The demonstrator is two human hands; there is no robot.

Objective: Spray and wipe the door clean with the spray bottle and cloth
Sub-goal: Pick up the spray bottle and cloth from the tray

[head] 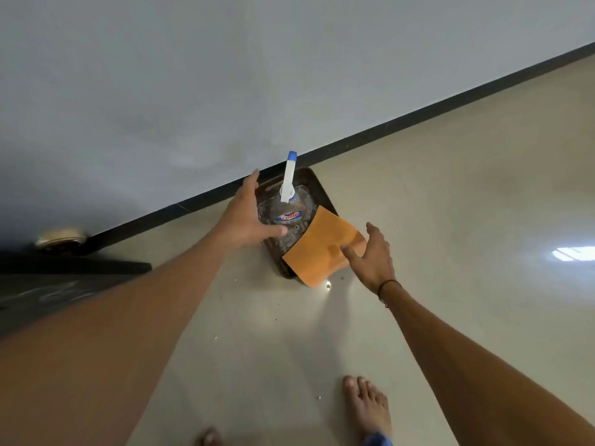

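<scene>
Spray bottle [287, 207], clear with a white trigger head and a blue nozzle tip, is standing upright in a dark tray [317, 185] that is sitting on the pale floor [450, 194] close to the black skirting [418, 115] at the foot of a grey wall [225, 75]. An orange cloth [322, 249] is lying flat across the near right part of the tray, with its lower corner hanging over the tray's edge onto the floor. The left hand [246, 214] is reaching around the bottle's left side with its fingers released and spread, the thumb lying against the front of the bottle just below the label; whether the other fingers are touching the bottle cannot be told. The right hand [373, 254] is hovering at the right edge of the cloth, fingers released and spread, the fingertips just at the cloth; contact cannot be told. A dark band is sitting on the right wrist. Two bare feet are showing at the bottom edge, and a dark door [48, 284] is showing at the far left.
</scene>
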